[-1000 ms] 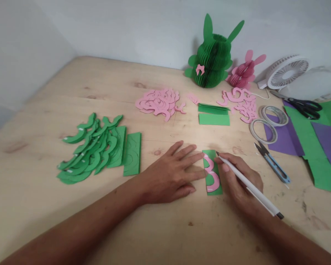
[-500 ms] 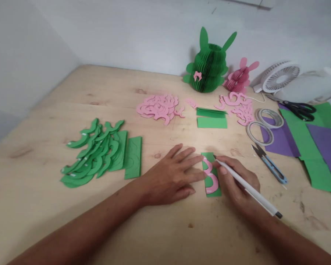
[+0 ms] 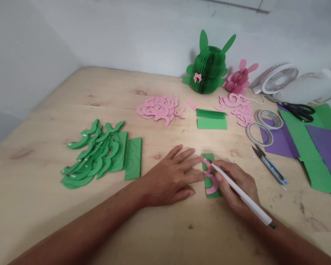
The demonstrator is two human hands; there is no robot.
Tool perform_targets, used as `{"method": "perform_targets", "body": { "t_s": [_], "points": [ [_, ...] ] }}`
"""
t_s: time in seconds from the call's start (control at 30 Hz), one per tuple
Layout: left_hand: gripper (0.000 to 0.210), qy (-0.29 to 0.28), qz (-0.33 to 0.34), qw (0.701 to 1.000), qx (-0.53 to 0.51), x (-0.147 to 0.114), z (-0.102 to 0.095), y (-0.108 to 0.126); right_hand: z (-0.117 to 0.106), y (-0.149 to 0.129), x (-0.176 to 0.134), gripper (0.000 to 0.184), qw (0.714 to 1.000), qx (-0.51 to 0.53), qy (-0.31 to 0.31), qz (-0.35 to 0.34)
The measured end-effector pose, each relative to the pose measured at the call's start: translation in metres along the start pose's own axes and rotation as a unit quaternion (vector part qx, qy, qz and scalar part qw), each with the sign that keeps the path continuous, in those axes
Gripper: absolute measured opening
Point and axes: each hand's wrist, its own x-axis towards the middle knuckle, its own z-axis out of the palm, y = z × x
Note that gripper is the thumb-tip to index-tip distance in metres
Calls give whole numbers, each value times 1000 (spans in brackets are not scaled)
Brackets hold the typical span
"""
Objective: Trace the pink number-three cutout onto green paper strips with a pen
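My left hand [image 3: 168,178] lies flat with its fingers spread, the tips pressing the left edge of a pink curved paper cutout [image 3: 213,185]. Under that cutout is a small green paper rectangle [image 3: 209,156], lying flat on the table. Gripped in my right hand [image 3: 237,182] is a white pen [image 3: 244,197], its dark tip at the upper curve of the cutout. Left of my left hand lie a green paper strip with drawn curves [image 3: 133,158] and a heap of green curved cutouts [image 3: 95,156].
Pink cutouts [image 3: 160,108] and folded green strips [image 3: 212,123] lie farther back. Behind them stand a green paper rabbit [image 3: 209,70], a pink one [image 3: 238,80] and a fan [image 3: 280,78]. Tape rolls [image 3: 260,134], blue snips [image 3: 273,167], black scissors [image 3: 300,111] and purple paper [image 3: 281,140] are on the right.
The pen tip has moved slightly left and down along the pink cutout's upper curve, and my right hand has shifted with it. My left hand stays in place.
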Motion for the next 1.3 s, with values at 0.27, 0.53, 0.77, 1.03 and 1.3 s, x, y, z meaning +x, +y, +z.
{"method": "perform_targets", "body": {
  "t_s": [0.27,0.53,0.77,1.03,1.3],
  "points": [
    [42,5,11,1000,1,0,-1,-2,2,2,2,25,998,-35,14,-41],
    [40,16,10,1000,1,0,-1,-1,3,3,1,27,999,-23,4,-42],
    [41,6,9,1000,5,-1,0,-2,2,1,2,26,999,-21,8,-45],
    [42,-3,3,1000,6,-1,0,-2,3,2,1,27,999,-24,9,-48],
    [41,-3,6,1000,-2,-1,-1,-2,2,0,1,25,1000,9,7,-5]
  ]
}}
